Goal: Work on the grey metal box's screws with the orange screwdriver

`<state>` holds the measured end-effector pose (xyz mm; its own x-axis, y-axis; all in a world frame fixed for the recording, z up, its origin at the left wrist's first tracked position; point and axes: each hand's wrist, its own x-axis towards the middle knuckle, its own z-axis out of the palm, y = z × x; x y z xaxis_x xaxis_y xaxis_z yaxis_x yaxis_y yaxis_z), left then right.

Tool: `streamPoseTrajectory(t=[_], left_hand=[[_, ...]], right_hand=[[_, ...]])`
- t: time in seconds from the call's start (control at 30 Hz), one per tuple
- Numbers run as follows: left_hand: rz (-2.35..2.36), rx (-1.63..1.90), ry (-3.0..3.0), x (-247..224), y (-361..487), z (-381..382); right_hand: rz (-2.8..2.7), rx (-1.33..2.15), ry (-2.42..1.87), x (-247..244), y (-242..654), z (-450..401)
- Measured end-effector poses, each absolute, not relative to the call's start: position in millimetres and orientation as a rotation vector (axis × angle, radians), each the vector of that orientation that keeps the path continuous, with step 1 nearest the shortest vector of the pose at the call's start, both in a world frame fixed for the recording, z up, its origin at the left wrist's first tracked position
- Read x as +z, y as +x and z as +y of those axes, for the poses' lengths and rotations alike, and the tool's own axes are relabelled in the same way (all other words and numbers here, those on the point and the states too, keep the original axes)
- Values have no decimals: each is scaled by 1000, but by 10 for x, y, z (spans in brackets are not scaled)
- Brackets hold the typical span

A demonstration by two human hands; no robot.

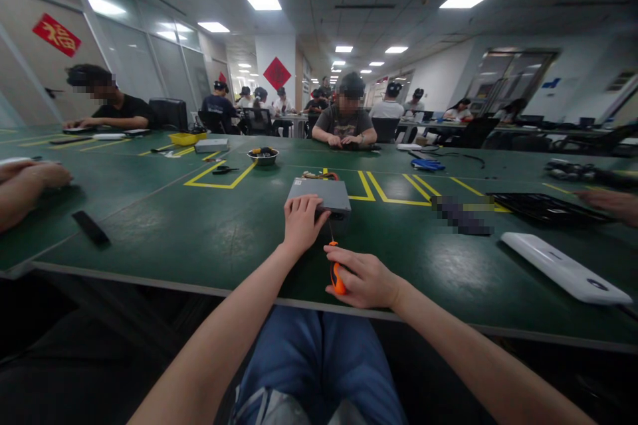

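Right hand (pixel 366 277) is clamping on the screwdriver (pixel 339 281), fingers closing around its orange handle while the shaft is pointing away, toward the box (pixel 326 192). Left hand (pixel 302 220) is lying on the box's near left part, fingers spreading over the top and thumb reaching along the near edge, close to the shaft; whether it is clamping or only pressing, I cannot tell. The box is sitting on the table (pixel 239 249), straight ahead of the person, with wires (pixel 321 175) showing at its far side. Where the tip is meeting the box is too small to make out.

Judging by this pose, the person is working a screw at the near face, the left hand bracing. The next move seems to be calling for a straight shaft, firm forward pressure and a wrist turn, with the thumb staying clear of the tip.

Farther out, a bowl (pixel 262 161) is standing beyond the box to the left, and a dark strip (pixel 90 228) is lying nearer on that side. To the right, a white device (pixel 563 267) is resting near a black panel (pixel 548 206), and a co-worker's hand (pixel 611 204) is hovering by the panel's end. Across the table, another person (pixel 343 123) is leaning over their own work.
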<state>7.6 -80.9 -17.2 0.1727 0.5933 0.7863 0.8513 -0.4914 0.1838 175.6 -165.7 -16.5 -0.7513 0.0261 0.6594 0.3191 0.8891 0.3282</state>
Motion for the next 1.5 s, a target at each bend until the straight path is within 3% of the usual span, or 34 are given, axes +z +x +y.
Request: streamPoseTrajectory(t=[0.77, 1.1, 1.5], left_hand=[[-1395, -1189, -2160, -183, 70, -791], [-1397, -1192, -2163, -188, 86, -789], [-1404, -1189, -2164, -190, 83, -794]], right_hand=[[-2365, -716, -312, -143, 1801, -1654], [-2316, -680, -328, -141, 2255, -1723], [-2314, -660, -350, -179, 2191, -1705]])
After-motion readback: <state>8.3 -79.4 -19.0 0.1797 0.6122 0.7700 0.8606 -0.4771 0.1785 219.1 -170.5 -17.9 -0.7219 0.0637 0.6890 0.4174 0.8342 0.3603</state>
